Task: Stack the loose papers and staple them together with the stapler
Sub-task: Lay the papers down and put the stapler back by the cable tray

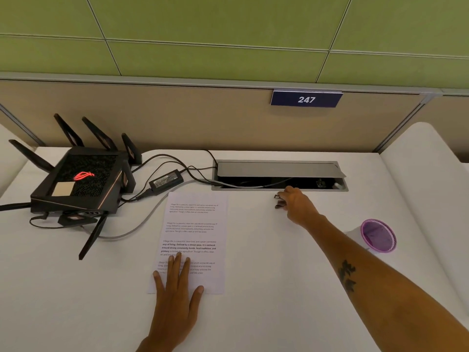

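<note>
White printed papers (196, 224) lie in a squared stack on the white desk, in the middle of the view. My left hand (177, 288) rests flat on the stack's near edge, fingers spread. Stretched out to the far right of the papers, my right hand (295, 204) has its fingers closed around a small dark stapler (279, 201). The stapler sits on the desk just in front of the cable box, and the hand hides most of it.
A black router (81, 181) with antennas, a power brick (166, 179) and cables occupy the far left. An open metal cable box (279, 174) is set into the desk at the back. A purple mesh cup (378, 236) stands at the right. Partition wall behind.
</note>
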`<state>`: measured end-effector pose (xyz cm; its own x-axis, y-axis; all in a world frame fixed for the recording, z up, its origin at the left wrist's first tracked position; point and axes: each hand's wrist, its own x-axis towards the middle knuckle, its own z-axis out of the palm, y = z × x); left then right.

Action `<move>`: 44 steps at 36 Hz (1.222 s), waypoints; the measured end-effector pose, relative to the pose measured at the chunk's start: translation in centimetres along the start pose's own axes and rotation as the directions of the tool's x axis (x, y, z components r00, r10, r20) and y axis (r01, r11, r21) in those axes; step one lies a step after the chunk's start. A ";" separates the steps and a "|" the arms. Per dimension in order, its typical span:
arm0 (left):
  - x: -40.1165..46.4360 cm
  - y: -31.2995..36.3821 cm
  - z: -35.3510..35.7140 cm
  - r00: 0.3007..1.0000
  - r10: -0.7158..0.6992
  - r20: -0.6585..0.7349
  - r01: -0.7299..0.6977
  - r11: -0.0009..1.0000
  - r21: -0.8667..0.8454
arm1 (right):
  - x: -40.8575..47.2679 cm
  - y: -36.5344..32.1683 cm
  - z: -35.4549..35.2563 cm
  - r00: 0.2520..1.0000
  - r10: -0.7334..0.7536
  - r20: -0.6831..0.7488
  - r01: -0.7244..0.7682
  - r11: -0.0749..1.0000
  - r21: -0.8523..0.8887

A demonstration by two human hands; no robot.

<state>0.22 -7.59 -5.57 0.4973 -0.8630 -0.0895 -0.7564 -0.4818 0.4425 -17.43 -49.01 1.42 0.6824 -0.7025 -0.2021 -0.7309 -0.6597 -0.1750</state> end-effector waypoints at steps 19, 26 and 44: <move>1.7 6.0 -0.2 0.996 0.092 -0.019 -0.091 0.994 0.053 | -14.1 1.0 5.1 0.959 0.116 -0.257 -0.109 0.993 0.043; 1.4 9.9 1.0 0.987 0.162 -0.009 -0.161 0.983 0.085 | -20.4 2.9 5.9 0.961 0.124 -0.249 -0.106 0.991 0.084; -0.6 21.1 7.4 0.935 0.302 0.184 -0.326 0.938 0.116 | -31.6 12.2 7.2 0.943 0.258 -0.208 -0.251 0.966 0.060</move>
<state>-19.14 -18.33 -2.78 0.1585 -0.9807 -0.1141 -0.9209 -0.1885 0.3413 -48.03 -32.96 -1.26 0.4574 -0.8886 -0.0355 -0.8780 -0.4449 -0.1766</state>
